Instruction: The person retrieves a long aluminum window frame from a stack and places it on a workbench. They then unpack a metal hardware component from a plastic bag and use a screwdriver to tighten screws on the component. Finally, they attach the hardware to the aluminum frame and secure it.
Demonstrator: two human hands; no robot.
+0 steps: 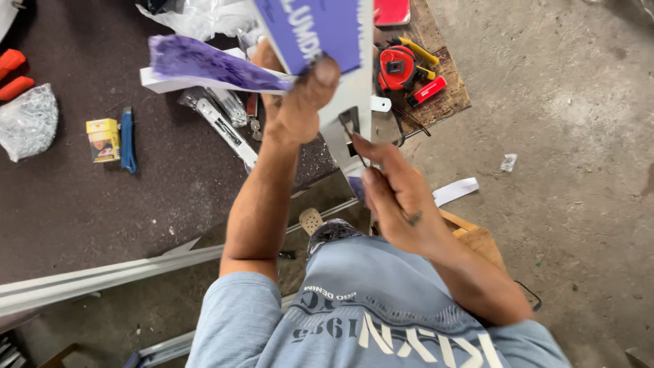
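Held up over the worktop (pixel 102 211), the white metal bar (pixel 354 102) looks stiff and light, its purple film (pixel 204 65) soft; the left hand (pixel 296 102) clamps the bar, the right hand (pixel 398 197) pinches its lower end.

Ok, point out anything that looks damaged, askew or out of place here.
The purple protective film is half peeled off the white profile held in the left hand, hanging loose and crumpled. A white strip and a scrap lie littered on the concrete floor.
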